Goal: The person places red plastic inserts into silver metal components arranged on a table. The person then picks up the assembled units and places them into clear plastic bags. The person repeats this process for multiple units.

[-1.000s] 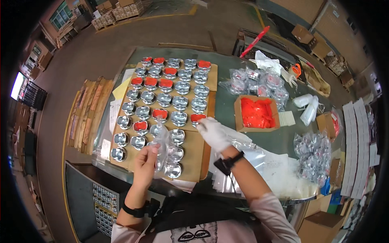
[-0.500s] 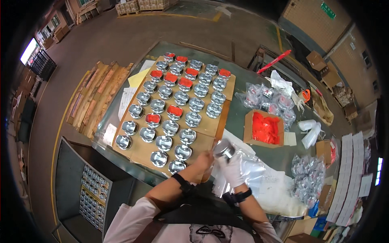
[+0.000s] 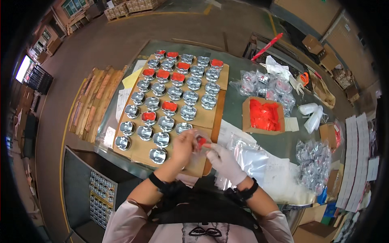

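Note:
My bare left hand [image 3: 183, 146] pinches a clear plastic bag [image 3: 197, 150] over the right edge of the cardboard sheet [image 3: 198, 117]. Something red shows inside the bag, but blur hides the rest of its contents. My right hand [image 3: 227, 163], in a white glove, grips the bag's other side with its fingertips. Silver pistons [image 3: 161, 139] stand in rows on the cardboard, left of and beyond my hands. Several of them have a red piece [image 3: 169, 106] on top. A stack of flat clear bags [image 3: 247, 156] lies right of my gloved hand, over papers.
An open carton of red pieces [image 3: 264, 117] stands to the right. Bagged pistons lie in a far heap [image 3: 269, 87] and a near-right heap [image 3: 314, 166]. A grey bin [image 3: 77, 178] with more pistons is at lower left; wooden planks [image 3: 91, 103] lie beyond it.
The piston held up in my gloved hand no longer shows plainly; a clear bag with something red is now between both hands. My hands have moved left, over the cardboard's near-right corner.

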### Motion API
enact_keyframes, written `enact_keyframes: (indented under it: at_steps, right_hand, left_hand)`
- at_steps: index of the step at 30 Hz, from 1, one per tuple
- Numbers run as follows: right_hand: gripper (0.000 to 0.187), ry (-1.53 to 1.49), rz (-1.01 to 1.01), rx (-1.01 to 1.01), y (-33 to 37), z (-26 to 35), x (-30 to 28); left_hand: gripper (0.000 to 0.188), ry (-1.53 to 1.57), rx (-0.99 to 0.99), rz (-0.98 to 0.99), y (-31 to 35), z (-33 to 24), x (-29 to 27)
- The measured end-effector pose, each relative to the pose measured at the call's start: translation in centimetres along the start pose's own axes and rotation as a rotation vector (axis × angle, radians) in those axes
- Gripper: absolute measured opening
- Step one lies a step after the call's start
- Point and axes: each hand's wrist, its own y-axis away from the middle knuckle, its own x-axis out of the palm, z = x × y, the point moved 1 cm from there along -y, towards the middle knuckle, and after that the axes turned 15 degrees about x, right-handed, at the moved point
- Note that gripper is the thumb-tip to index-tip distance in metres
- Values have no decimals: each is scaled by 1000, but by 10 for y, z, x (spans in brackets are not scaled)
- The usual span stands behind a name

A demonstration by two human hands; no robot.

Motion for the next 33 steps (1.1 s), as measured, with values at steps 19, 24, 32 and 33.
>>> enact_keyframes:
  at_steps: [19,24,32,33]
  right_hand:
    - [12,983,151,-528,-77,-29,33]
    - [11,924,141,-552,-91,-48,26]
    - [30,446,-659,-72,-177,-35,-163]
    - [27,554,-723,23,-207,-49,-182]
  left_hand:
    - [54,-1456,123,622,31,23,0]
    - [64,-1400,29,690,14,-1,23]
    - [32,-905,399,577,-30,-21,40]
    - [28,-943,479,754,-37,-2,56]
